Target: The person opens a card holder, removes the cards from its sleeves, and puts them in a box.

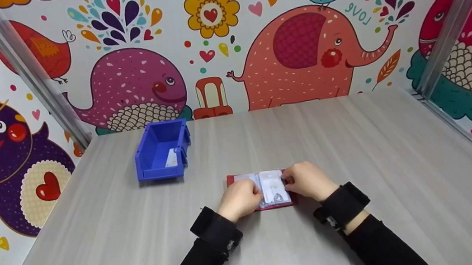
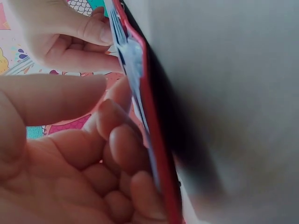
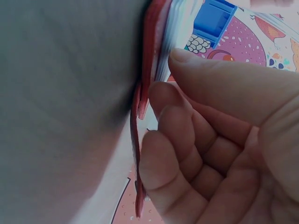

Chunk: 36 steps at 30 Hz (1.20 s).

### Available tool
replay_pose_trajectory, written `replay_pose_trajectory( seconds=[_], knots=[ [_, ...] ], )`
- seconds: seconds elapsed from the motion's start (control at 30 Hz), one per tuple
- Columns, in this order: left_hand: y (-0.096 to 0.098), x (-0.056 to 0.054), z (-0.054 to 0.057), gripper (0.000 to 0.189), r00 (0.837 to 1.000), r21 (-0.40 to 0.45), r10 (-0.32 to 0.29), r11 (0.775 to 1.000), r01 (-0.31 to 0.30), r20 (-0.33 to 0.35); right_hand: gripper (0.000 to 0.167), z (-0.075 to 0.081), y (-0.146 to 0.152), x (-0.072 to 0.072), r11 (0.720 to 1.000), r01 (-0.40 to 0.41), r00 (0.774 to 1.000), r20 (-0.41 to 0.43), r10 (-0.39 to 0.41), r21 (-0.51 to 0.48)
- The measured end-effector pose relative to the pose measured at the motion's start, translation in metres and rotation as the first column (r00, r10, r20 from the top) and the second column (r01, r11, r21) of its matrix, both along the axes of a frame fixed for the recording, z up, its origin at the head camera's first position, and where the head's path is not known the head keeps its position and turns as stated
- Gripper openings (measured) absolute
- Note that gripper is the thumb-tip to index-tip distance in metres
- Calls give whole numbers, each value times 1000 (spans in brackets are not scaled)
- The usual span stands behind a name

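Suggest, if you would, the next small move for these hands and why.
I would probably have the right hand gently lift the right-hand page of the open red booklet, since its thumb is at the page edges, while the left hand covers part of the other side.

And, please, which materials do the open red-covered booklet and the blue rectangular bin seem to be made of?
Open red-covered booklet: the cover looks smooth, perhaps imitation leather or plastic; the pictures cannot settle which. Its whitish inner sleeves are probably thin clear plastic, as they look translucent and crinkled.

Blue rectangular bin: most likely rigid moulded plastic, given its even colour, slight sheen and lipped rim.
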<state>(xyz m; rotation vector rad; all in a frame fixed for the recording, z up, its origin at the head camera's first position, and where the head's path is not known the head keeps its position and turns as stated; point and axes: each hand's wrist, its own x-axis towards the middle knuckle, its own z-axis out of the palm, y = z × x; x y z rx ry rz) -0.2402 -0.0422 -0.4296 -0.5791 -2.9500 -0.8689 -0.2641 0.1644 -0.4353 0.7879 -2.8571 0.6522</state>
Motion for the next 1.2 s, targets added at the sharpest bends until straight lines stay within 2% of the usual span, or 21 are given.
replay_pose_trajectory(
  seconds=[0.3, 0.43, 0.73, 0.97, 1.2],
  knots=[
    [1, -3, 0, 36, 1000, -6, -7, 1000, 7, 8, 8, 0, 0, 0, 1000, 7, 1000, 6, -7, 3],
    [2, -5, 0, 36, 999, -18, 1, 1000, 0, 37, 8, 0, -1, 0, 1000, 14, 1000, 14, -14, 3],
    [8, -12, 1, 38, 995, -63, 44, 997, -38, 93, 12, 0, 1, 0, 1000, -25, 999, -34, 25, -14],
    [12, -15, 1, 25, 990, -96, 84, 993, -73, 116, 13, -1, 0, -1, 1000, -26, 999, -28, 26, -17],
    [12, -15, 2, 22, 988, -106, 84, 992, -71, 133, 18, -1, 0, -1, 999, -40, 999, -24, 40, -23]
  ],
)
